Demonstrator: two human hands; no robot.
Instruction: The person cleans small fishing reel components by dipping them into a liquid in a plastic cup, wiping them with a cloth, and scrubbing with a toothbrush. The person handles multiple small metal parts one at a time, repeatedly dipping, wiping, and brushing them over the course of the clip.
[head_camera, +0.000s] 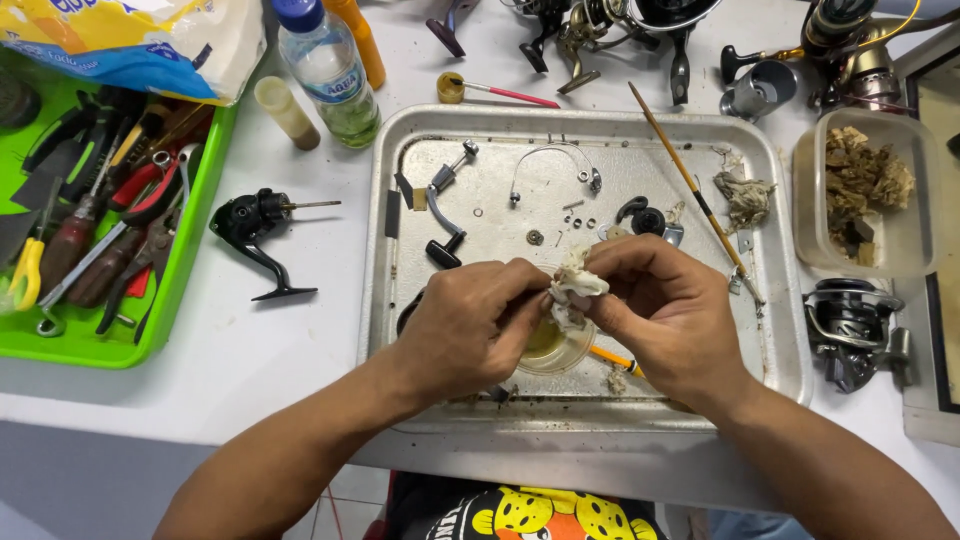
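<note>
My left hand (470, 325) and my right hand (665, 305) meet over the near part of a metal tray (385, 180). Both pinch a crumpled, dirty white rag (575, 285) between their fingertips; whether a small part sits inside the rag is hidden. Just below the rag stands a small clear cup (555, 350) with yellowish liquid. On the tray lie a reel handle (445, 215), a wire bail arm (550, 165), small washers and screws (580, 215) and a black part (645, 218).
A thin wooden brush (690, 185) crosses the tray's right side. A black reel body (255, 225), a water bottle (330, 70) and a green tool tray (190, 250) are to the left. A clear tub of rags (905, 240) and another reel (850, 325) sit at the right.
</note>
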